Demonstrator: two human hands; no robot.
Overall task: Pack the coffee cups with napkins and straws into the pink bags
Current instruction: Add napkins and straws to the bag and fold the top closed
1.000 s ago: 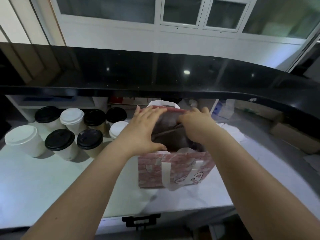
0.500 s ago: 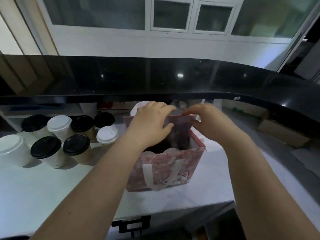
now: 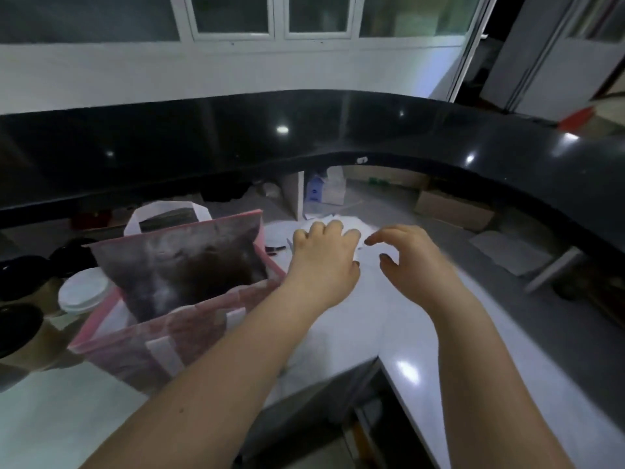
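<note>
Left hand [image 3: 324,255]: fingers curled down onto the napkin pile [image 3: 348,222]; a pinch can't be told.
Right hand [image 3: 406,262]: loosely curved, holding nothing, just beside the left.
Pink bag [image 3: 203,328]: upright left of both hands, mouth open, inside too dark to see.
Cups: 1 white-lidded cup [image 3: 83,292] beside the bag.
Box [image 3: 316,191]: print blurred.

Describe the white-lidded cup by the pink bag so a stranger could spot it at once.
Find the pink bag standing open on the white counter, below the black ledge. On the bag's left side, the white-lidded cup is the one nearest the bag's wall. The other cups in view there all wear black lids.
</note>
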